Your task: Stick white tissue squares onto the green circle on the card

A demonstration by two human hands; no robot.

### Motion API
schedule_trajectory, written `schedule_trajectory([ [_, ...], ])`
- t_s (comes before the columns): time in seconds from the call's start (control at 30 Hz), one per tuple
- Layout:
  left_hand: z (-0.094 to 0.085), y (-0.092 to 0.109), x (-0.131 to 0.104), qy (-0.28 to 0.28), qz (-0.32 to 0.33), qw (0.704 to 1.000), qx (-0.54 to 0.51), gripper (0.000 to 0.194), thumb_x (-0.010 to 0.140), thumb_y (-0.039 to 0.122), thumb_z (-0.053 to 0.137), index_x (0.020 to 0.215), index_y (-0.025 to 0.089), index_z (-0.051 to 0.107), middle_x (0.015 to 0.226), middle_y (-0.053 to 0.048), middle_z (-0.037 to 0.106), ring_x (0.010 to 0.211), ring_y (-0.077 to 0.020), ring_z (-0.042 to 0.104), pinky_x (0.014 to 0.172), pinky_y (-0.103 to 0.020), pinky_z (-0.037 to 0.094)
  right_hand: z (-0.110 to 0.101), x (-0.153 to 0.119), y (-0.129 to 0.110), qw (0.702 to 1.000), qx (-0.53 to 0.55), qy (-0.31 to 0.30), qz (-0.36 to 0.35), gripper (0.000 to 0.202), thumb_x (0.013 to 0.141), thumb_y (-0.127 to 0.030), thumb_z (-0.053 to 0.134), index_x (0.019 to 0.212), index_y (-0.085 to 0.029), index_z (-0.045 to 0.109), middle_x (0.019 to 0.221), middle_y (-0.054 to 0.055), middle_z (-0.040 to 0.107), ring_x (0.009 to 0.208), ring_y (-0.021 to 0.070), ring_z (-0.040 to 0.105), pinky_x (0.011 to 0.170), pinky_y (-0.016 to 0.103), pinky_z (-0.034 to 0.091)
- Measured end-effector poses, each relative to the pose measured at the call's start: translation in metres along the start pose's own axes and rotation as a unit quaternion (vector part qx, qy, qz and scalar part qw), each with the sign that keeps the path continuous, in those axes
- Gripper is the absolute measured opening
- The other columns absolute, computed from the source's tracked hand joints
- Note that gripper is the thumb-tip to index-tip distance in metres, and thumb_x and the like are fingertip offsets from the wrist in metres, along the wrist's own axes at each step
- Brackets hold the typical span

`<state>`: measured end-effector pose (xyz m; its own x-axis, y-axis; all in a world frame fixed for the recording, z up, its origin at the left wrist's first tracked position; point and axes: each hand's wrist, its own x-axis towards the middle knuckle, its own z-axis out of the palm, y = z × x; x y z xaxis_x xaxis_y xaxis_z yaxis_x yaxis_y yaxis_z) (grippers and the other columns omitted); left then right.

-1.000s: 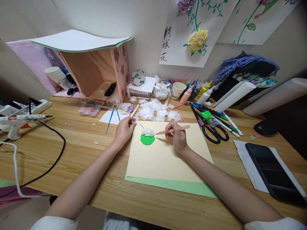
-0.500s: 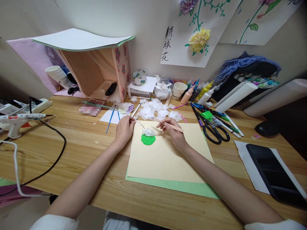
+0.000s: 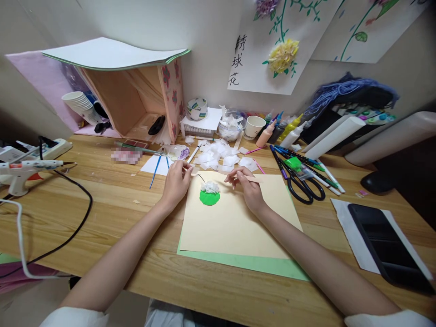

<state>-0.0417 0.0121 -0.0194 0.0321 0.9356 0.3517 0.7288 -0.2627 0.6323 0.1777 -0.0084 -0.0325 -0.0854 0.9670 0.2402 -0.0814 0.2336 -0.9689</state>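
Note:
My left hand [image 3: 177,184] is at the far left corner of the cream paper [image 3: 238,227], thumb and fingers pinched on a small white paper piece [image 3: 195,172]. A flat wooden craft stick [image 3: 255,179] rests in my right hand [image 3: 250,186], which hovers over the paper with its fingers curled around the stick. Between the hands lies a round green patch [image 3: 209,198] with a cluster of crumpled white paper petals [image 3: 210,186] at its far edge. A thin dark curved line runs up from the petals.
Loose white paper squares [image 3: 218,154] lie beyond the cream sheet, near a bowl of scraps [image 3: 232,129] and a paper cup [image 3: 254,127]. Black-handled scissors [image 3: 301,190] and pens are at right, by a phone [image 3: 384,245]. A hot glue gun [image 3: 23,175] with its cord sits left.
The stick in my right hand has turned closer to level. My left fingertips have shifted slightly, and the white paper piece shows more clearly at them. The view has moved a little.

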Motion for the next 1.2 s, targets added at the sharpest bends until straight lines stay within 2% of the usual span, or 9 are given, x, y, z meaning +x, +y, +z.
schedule_trajectory([
  [0.13,-0.007,0.018,-0.007,-0.021,0.038,0.997,-0.07,0.009,0.087,0.027,0.046,0.083,0.019,0.051,0.083,-0.002,0.057,0.078,-0.0141,0.052,0.071,-0.026,0.04,0.0,0.0,0.0,0.998,-0.006,0.064,-0.002,0.04,0.088,-0.052,0.042,0.066,-0.02,0.053,0.06,-0.001,0.052,0.055,0.0114,0.05,0.049,0.023,0.037],
  [0.27,-0.003,0.038,-0.019,-0.095,0.075,0.983,-0.14,0.011,0.087,0.029,0.049,0.083,0.02,0.053,0.081,-0.001,0.058,0.075,-0.0129,0.051,0.07,-0.025,0.04,-0.001,-0.003,-0.003,0.989,-0.004,0.146,-0.007,0.05,0.088,-0.056,0.039,0.054,-0.02,0.047,0.052,-0.001,0.044,0.045,0.0105,0.043,0.045,0.025,0.034],
  [0.4,0.009,0.048,-0.029,-0.167,0.099,0.974,-0.115,0.01,0.087,0.026,0.049,0.083,0.019,0.055,0.084,-0.002,0.059,0.078,-0.0144,0.051,0.072,-0.028,0.04,-0.002,-0.011,-0.003,0.98,-0.026,0.187,-0.064,0.054,0.091,-0.053,0.035,0.047,-0.022,0.041,0.044,-0.001,0.037,0.041,0.0113,0.035,0.042,0.028,0.027],
  [0.5,0.015,0.048,-0.032,-0.172,0.1,0.977,-0.073,0.008,0.086,0.023,0.05,0.084,0.019,0.056,0.088,-0.004,0.058,0.085,-0.0169,0.051,0.076,-0.031,0.04,0.001,-0.018,-0.003,0.982,-0.053,0.152,-0.097,0.055,0.091,-0.053,0.032,0.046,-0.023,0.039,0.043,-0.001,0.037,0.043,0.0128,0.035,0.046,0.03,0.028],
  [0.6,0.017,0.048,-0.032,-0.161,0.107,0.978,-0.074,0.007,0.085,0.022,0.052,0.085,0.019,0.058,0.095,-0.005,0.056,0.095,-0.0182,0.051,0.084,-0.032,0.04,0.003,-0.022,-0.005,0.983,-0.074,0.111,-0.129,0.055,0.091,-0.052,0.03,0.046,-0.023,0.041,0.045,0.001,0.04,0.045,0.0142,0.038,0.049,0.031,0.032],
  [0.8,0.015,0.057,-0.037,-0.197,0.068,0.971,-0.116,0.01,0.082,0.03,0.058,0.079,0.021,0.063,0.103,-0.006,0.056,0.102,-0.0197,0.049,0.093,-0.036,0.038,0.004,-0.025,-0.007,0.978,-0.054,0.108,-0.171,0.054,0.093,-0.049,0.029,0.046,-0.023,0.04,0.044,0.0,0.038,0.044,0.014,0.037,0.048,0.031,0.03],
  [0.9,0.017,0.058,-0.039,-0.176,0.065,0.979,-0.073,0.01,0.082,0.03,0.058,0.08,0.023,0.064,0.107,-0.006,0.055,0.106,-0.0214,0.046,0.095,-0.04,0.036,0.002,-0.024,-0.005,0.978,-0.055,0.09,-0.18,0.055,0.093,-0.047,0.029,0.046,-0.022,0.04,0.044,0.0,0.039,0.044,0.0131,0.037,0.047,0.03,0.03],
  [1.03,0.022,0.052,-0.038,-0.122,0.073,0.99,0.008,0.008,0.082,0.026,0.056,0.082,0.022,0.064,0.109,-0.005,0.054,0.106,-0.0227,0.042,0.093,-0.042,0.033,0.001,-0.02,-0.002,0.982,-0.071,0.077,-0.16,0.052,0.094,-0.043,0.031,0.049,-0.021,0.043,0.046,-0.001,0.041,0.045,0.0116,0.041,0.048,0.027,0.032],
  [1.2,0.025,0.048,-0.034,-0.108,0.075,0.991,0.028,0.008,0.083,0.025,0.056,0.083,0.021,0.062,0.105,-0.005,0.054,0.103,-0.0221,0.044,0.09,-0.039,0.033,0.002,-0.017,-0.001,0.983,-0.135,0.029,-0.124,0.049,0.096,-0.04,0.03,0.055,-0.02,0.047,0.05,-0.001,0.046,0.048,0.011,0.045,0.052,0.026,0.036],
])
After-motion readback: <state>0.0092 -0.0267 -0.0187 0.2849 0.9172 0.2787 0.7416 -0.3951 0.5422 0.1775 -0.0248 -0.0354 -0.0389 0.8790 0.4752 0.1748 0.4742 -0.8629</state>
